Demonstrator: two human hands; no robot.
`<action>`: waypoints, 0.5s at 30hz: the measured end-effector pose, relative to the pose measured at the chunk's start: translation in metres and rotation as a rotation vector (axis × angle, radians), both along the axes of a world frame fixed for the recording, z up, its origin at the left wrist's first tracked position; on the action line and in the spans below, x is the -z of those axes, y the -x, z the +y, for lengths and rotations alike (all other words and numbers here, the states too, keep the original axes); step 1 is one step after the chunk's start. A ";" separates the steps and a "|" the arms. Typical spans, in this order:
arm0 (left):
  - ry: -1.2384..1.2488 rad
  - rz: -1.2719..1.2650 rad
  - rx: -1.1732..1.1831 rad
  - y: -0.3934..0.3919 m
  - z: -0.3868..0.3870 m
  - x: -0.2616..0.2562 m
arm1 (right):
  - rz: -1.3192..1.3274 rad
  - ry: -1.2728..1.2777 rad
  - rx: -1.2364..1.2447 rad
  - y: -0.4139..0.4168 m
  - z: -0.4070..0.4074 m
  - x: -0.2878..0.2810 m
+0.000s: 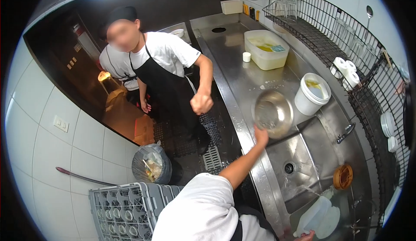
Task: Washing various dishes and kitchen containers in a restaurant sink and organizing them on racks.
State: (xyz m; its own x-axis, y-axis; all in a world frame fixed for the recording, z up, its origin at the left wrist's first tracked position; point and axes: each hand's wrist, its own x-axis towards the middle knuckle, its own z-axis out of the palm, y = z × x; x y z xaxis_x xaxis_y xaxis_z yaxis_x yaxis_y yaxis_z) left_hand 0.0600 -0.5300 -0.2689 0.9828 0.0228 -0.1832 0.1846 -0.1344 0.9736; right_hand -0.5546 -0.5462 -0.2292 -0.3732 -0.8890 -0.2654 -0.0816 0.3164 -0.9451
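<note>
At the rim of a round stainless steel bowl [276, 111] is my left hand [261, 136], its fingers gripping the near edge. The bowl is tilted at the end of the sink basin, and its inside looks wet. Only part of my right hand [307, 235] shows at the bottom edge of the view. It touches the lower corner of a translucent plastic container [313, 213]; its grip is partly cut off. A pale rounded plastic piece [328, 223] lies against that container. The steel sink basin [292, 153] with a drain lies between my hands.
A white bucket [305, 101] and a plastic tub [266, 57] of yellowish liquid stand on the steel counter [227, 55]. A round wooden container [343, 177] sits beside the sink. Wire shelving [325, 36] lines the wall. A co-worker [162, 68] in an apron stands across the wet floor.
</note>
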 end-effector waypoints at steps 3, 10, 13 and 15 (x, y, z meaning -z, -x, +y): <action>-0.091 -0.124 0.243 0.068 -0.009 -0.016 | 0.003 0.031 -0.068 -0.020 -0.009 -0.010; -0.460 -0.497 0.830 0.135 -0.078 -0.045 | 0.071 0.036 -0.309 -0.086 -0.062 -0.028; -0.713 -0.626 1.161 0.139 -0.117 -0.026 | 0.024 0.058 -0.356 -0.131 -0.062 -0.050; -0.712 -0.667 1.217 0.142 -0.131 -0.016 | 0.096 0.113 -0.391 -0.163 -0.063 -0.069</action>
